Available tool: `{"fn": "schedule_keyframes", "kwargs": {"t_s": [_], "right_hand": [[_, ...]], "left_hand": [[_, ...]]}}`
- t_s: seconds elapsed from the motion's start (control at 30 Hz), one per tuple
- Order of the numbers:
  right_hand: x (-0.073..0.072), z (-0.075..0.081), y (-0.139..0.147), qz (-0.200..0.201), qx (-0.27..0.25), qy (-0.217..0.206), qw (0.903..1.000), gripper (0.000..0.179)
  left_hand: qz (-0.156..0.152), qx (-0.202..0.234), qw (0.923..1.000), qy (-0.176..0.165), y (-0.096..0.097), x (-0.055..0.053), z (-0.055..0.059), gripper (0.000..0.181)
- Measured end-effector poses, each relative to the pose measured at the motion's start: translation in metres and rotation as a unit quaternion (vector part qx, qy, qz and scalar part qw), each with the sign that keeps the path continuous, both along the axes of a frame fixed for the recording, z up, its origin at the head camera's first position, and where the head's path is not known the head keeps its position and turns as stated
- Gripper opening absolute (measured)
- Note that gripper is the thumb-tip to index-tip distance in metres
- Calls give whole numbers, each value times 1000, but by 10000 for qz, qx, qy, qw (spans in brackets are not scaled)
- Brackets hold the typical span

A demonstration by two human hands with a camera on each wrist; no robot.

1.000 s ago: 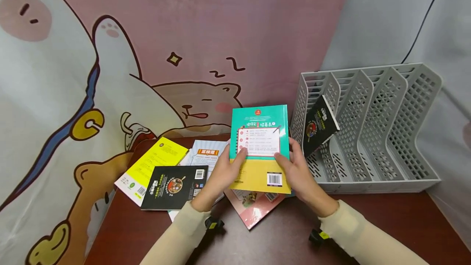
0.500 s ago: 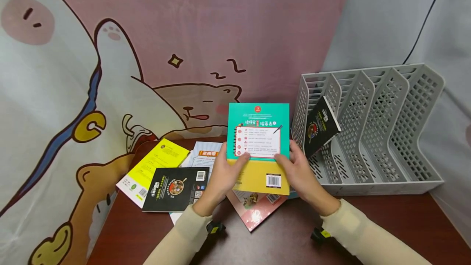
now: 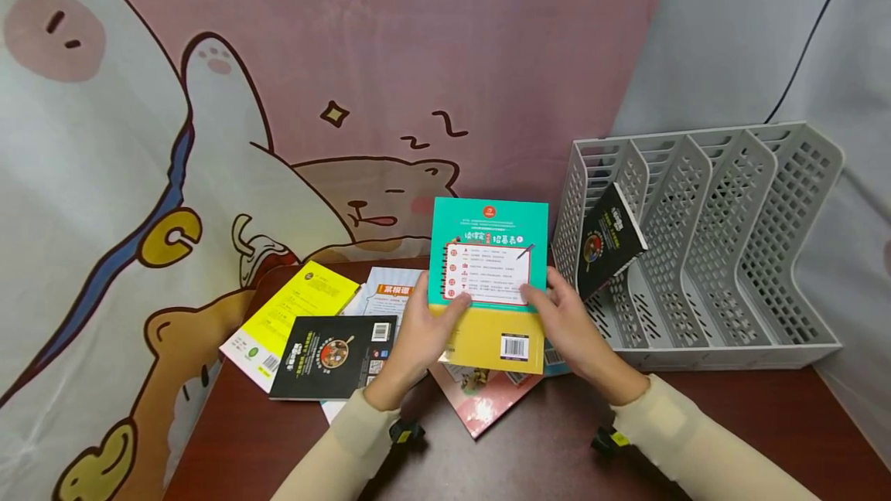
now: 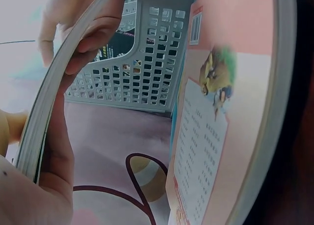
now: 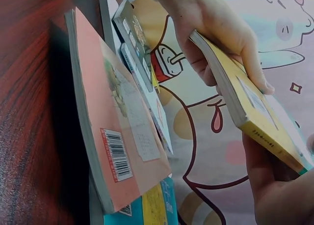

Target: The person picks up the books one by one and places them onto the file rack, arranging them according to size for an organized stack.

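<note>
A green and yellow book [image 3: 487, 331] is held up between both hands, its back cover with a barcode facing me. My left hand [image 3: 422, 331] grips its left edge, thumb on the cover and fingers behind. On the right edge, my right hand [image 3: 572, 328] holds it the same way. Both wrist views show the book's page edges between thumb and fingers, off the table. Below it lies a pink book [image 5: 117, 122], partly covered in the head view, on top of a blue-green book [image 5: 169, 200].
Left on the dark red table [image 3: 230, 439] lie a yellow book [image 3: 299, 308], a black book [image 3: 327, 358] and a pale blue-white book [image 3: 386, 288], overlapping. At right stands a grey file rack [image 3: 738, 354]; another black book [image 3: 605, 242] leans in its leftmost slot.
Both hands keep their hold on the green and yellow book. It has turned more squarely to the head view, then tilted slightly. The right thumb sits a little higher on its cover.
</note>
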State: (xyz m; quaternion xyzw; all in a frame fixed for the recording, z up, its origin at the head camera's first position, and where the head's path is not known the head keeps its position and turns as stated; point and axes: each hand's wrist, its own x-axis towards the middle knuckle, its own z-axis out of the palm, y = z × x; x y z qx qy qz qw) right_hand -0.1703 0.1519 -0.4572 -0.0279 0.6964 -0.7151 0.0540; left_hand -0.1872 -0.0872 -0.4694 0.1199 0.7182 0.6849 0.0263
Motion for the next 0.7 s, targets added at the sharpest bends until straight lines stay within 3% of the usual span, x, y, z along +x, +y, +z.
{"fn": "schedule_keyframes", "kwargs": {"t_s": [0.47,0.7], "right_hand": [[-4,7,5,2,162,155,9997,50],[-10,13,9,-117,294,130,9994,52]], "left_hand": [[-288,144,9994,108,-1,2,-1,47],[-291,-76,9991,290,0,3,-2,51]]}}
